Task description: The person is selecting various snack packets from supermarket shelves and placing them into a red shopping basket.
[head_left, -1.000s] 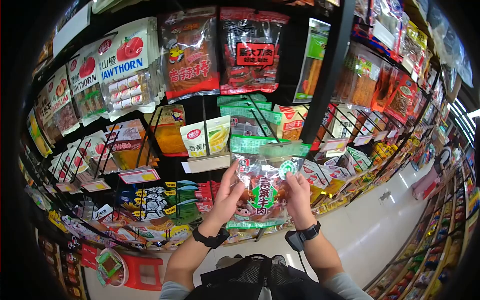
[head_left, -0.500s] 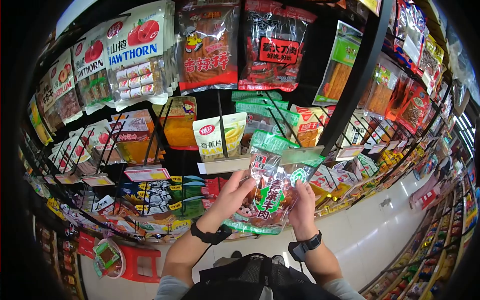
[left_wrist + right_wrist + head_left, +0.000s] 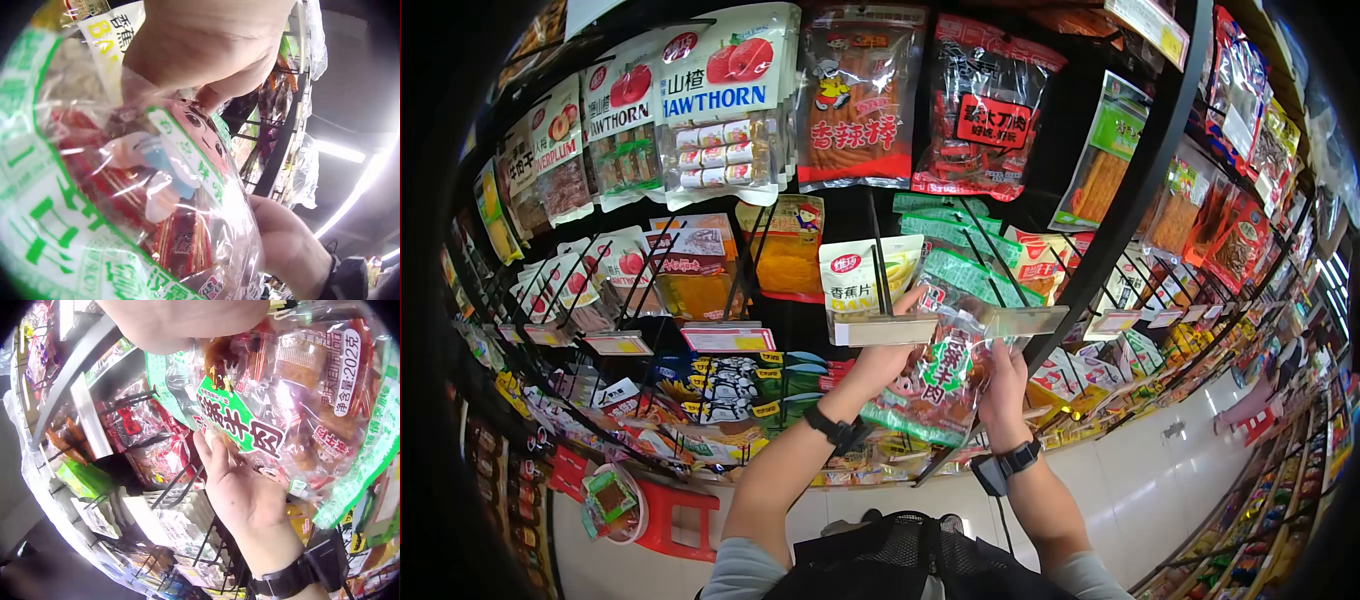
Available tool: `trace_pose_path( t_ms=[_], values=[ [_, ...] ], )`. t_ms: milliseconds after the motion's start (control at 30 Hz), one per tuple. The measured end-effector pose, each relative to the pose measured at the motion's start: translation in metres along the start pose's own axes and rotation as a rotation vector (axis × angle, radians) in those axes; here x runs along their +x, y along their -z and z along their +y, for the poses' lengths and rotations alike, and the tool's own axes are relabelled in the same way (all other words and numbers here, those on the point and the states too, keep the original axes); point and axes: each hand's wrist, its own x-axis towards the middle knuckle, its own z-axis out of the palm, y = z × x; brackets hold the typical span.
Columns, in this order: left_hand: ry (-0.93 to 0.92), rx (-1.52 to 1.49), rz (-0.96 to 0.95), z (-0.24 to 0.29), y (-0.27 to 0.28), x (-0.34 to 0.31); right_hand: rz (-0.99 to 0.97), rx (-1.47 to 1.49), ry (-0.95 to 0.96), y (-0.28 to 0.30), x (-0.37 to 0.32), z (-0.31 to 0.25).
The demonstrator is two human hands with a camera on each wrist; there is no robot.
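Observation:
Both hands hold a clear snack bag (image 3: pixel 945 375) with green borders, a green label and small red-wrapped pieces inside. It hangs tilted in front of the rack, its top leaning left. My left hand (image 3: pixel 892 358) grips its left edge, with some fingers hidden behind a price holder and the bag. On the opposite side my right hand (image 3: pixel 1003 392) pinches the bag's edge, thumb on the front. A clear price holder (image 3: pixel 1028 321) crosses over the bag's upper part. Similar green-topped bags (image 3: pixel 950 226) hang on the hook behind it.
A banana chip bag (image 3: pixel 870 268) hangs just left, above another price holder (image 3: pixel 884 330). Black hooks jut out, and a dark upright post (image 3: pixel 1115 190) stands on the right. Below left are a red stool (image 3: pixel 677 522) and a white tub (image 3: pixel 638 512) on the tiled floor (image 3: pixel 1090 480).
The bag has tilted, its top now leaning left, and has moved up behind the price holder. The left hand has risen toward the bag's upper left edge. The rack has shifted right in view.

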Motion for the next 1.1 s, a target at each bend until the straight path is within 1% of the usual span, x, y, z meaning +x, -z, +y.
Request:
trace_pose_path(
  t_ms=[67,100,133,167,200,233,267,300,367,400,433,467,500,533,567,633,667,700,733,767,833,867,900,967,1000,1033,1100],
  values=[
    [-0.056,0.205,0.051,-0.015,0.008,0.015,0.065,-0.110,0.040,-0.015,0.018,-0.003],
    [-0.046,0.226,0.066,-0.028,0.009,0.022,0.093,-0.164,0.059,-0.020,0.024,0.000],
    [-0.035,0.247,0.086,-0.039,0.009,0.030,0.040,-0.219,0.141,-0.007,0.046,0.016],
    [-0.024,0.269,0.112,-0.055,0.011,0.040,0.078,-0.250,0.158,-0.002,0.065,0.024],
    [-0.184,0.277,0.159,-0.087,0.014,0.051,0.118,-0.282,0.173,0.002,0.082,0.031],
    [-0.227,0.267,0.182,-0.094,0.011,0.055,0.119,-0.369,0.099,0.008,0.093,0.031],
    [-0.270,0.259,0.205,-0.101,0.009,0.059,0.026,-0.322,0.116,0.002,0.091,0.023],
    [-0.361,0.286,0.221,-0.109,0.008,0.065,0.102,-0.251,0.128,-0.012,0.088,0.019],
    [-0.332,0.319,0.271,-0.117,0.006,0.074,0.181,-0.375,0.177,-0.017,0.102,0.020],
    [-0.313,0.339,0.290,-0.119,0.006,0.076,0.185,-0.416,0.118,-0.030,0.096,0.011],
    [-0.293,0.358,0.309,-0.120,0.006,0.078,0.165,-0.502,0.213,-0.017,0.111,0.024],
    [-0.313,0.373,0.344,-0.141,0.006,0.084,0.148,-0.585,0.311,0.007,0.140,0.047],
    [-0.300,0.343,0.332,-0.127,0.004,0.080,0.136,-0.667,0.413,0.025,0.161,0.063],
    [-0.287,0.314,0.321,-0.111,0.002,0.074,0.168,-0.604,0.397,0.026,0.164,0.072],
    [-0.218,0.220,0.297,-0.108,0.000,0.073,0.111,-0.579,0.384,0.040,0.171,0.086],
    [-0.140,0.184,0.257,-0.073,-0.006,0.055,0.019,-1.024,0.507,0.042,0.145,0.074],
    [-0.143,0.331,0.269,-0.076,-0.005,0.052,-0.012,-1.010,0.514,0.036,0.129,0.070],
    [-0.226,0.433,0.320,-0.080,-0.006,0.048,0.028,-0.794,0.349,0.034,0.118,0.074],
    [-0.305,0.538,0.379,-0.077,-0.008,0.042,-0.024,-0.776,0.394,0.029,0.103,0.071],
    [-0.319,0.577,0.400,-0.073,-0.010,0.032,-0.076,-0.752,0.441,0.023,0.090,0.066],
    [-0.158,0.626,0.341,-0.067,-0.010,0.011,-0.098,-0.763,0.558,0.018,0.068,0.071],
    [-0.067,0.650,0.322,-0.066,-0.008,-0.002,-0.121,-0.776,0.567,0.018,0.055,0.074],
    [0.017,0.611,0.355,-0.049,-0.013,-0.019,-0.145,-0.789,0.577,0.017,0.040,0.076],
    [-0.115,0.371,0.370,-0.060,-0.010,-0.052,-0.218,-0.820,0.508,0.009,-0.001,0.060],
    [-0.065,0.255,0.319,-0.052,-0.007,-0.072,-0.272,-0.855,0.464,0.007,-0.016,0.054],
    [-0.073,0.299,0.304,-0.044,-0.003,-0.095,-0.313,-0.835,0.481,0.008,-0.029,0.055],
    [0.005,0.262,0.294,-0.051,0.010,-0.133,-0.363,-0.755,0.343,0.012,-0.048,0.064]
  ],
)
